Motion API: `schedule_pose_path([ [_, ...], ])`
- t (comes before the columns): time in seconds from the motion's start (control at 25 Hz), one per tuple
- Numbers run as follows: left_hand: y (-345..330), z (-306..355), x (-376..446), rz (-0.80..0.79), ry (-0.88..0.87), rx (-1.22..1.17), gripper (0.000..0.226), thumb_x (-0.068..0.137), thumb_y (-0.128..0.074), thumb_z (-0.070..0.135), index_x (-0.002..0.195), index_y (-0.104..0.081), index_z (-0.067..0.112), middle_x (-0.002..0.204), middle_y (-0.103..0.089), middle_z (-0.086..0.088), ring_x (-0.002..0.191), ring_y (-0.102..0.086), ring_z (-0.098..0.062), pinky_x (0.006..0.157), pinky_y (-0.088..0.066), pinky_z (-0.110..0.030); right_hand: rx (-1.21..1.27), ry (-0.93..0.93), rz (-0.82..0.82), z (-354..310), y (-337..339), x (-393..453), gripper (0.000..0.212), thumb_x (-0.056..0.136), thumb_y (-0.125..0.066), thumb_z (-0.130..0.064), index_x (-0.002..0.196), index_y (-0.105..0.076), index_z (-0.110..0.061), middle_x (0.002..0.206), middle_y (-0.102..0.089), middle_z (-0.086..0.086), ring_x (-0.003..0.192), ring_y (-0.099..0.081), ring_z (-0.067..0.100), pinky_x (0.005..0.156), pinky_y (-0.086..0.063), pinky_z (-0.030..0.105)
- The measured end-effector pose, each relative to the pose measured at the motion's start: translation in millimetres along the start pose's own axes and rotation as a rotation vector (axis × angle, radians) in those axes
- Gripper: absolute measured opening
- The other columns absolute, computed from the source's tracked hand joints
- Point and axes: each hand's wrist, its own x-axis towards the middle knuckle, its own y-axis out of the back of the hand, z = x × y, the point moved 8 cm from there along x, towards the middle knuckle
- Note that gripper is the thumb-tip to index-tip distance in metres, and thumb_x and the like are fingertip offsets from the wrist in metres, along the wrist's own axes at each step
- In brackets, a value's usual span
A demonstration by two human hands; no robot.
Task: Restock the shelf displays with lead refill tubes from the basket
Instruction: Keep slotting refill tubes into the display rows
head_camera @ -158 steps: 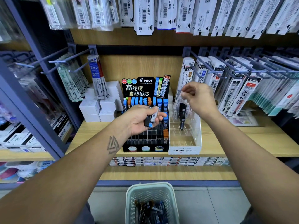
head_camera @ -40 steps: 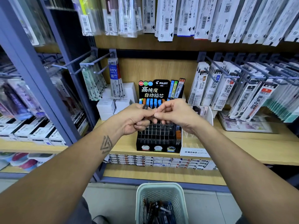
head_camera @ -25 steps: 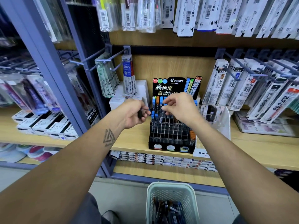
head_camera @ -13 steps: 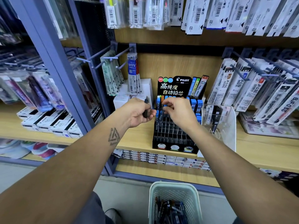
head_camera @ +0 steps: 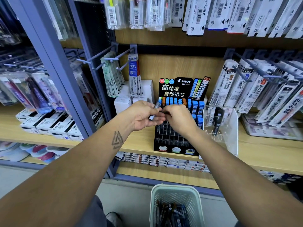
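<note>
A black Pilot display rack [head_camera: 173,141] stands on the wooden shelf, with blue and orange lead refill tubes [head_camera: 172,101] in its back rows and bare slots in front. My left hand [head_camera: 142,115] holds a few dark lead tubes [head_camera: 155,110] just left of the rack's top. My right hand [head_camera: 178,118] hovers over the rack with its fingertips pinching at those tubes. A pale green basket [head_camera: 173,192] with several more tubes stands on the floor below.
A clear acrylic display [head_camera: 229,128] with a few black tubes stands right of the rack. White boxes [head_camera: 124,102] sit behind my left hand. Metal hooks [head_camera: 105,59] with hanging refill packs jut out above. A blue shelf post [head_camera: 54,63] rises at left.
My right hand came back from the rack's slots to the tubes in my left hand. My left hand turned palm up a little. The view shifted slightly.
</note>
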Motion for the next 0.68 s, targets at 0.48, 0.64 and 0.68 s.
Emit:
schedule_pose_path([
  [0.48, -26, 1, -6, -0.097, -0.073, 0.088, 0.01, 0.092, -0.057, -0.015, 0.1, -0.062, -0.012, 0.093, -0.068, -0.034, 0.078, -0.075, -0.036, 0.067, -0.062, -0.027, 0.82, -0.383, -0.032, 31, 43, -24, 0.011, 0.085, -0.077, 0.0, 0.095, -0.073, 0.0, 0.081, -0.073, 0.014, 0.068, -0.068, 0.016, 0.067, -0.059, 0.027],
  [0.64, -29, 9, -2, 0.015, -0.191, 0.209, 0.026, 0.083, -0.075, -0.006, 0.104, -0.06, -0.006, 0.075, -0.069, -0.019, 0.054, -0.067, -0.017, 0.051, -0.053, -0.018, 0.743, -0.35, -0.143, 41, 47, -41, 0.015, 0.08, -0.082, -0.005, 0.091, -0.072, -0.005, 0.079, -0.074, 0.006, 0.073, -0.068, 0.013, 0.077, -0.057, 0.028],
  [0.68, -35, 8, -1, 0.013, -0.201, 0.271, 0.029, 0.081, -0.078, -0.004, 0.104, -0.061, -0.004, 0.069, -0.069, -0.015, 0.05, -0.063, -0.014, 0.047, -0.049, -0.017, 0.712, -0.321, -0.16, 41, 49, -45, 0.018, 0.08, -0.083, -0.006, 0.094, -0.072, -0.007, 0.08, -0.074, 0.004, 0.073, -0.068, 0.009, 0.075, -0.056, 0.024],
])
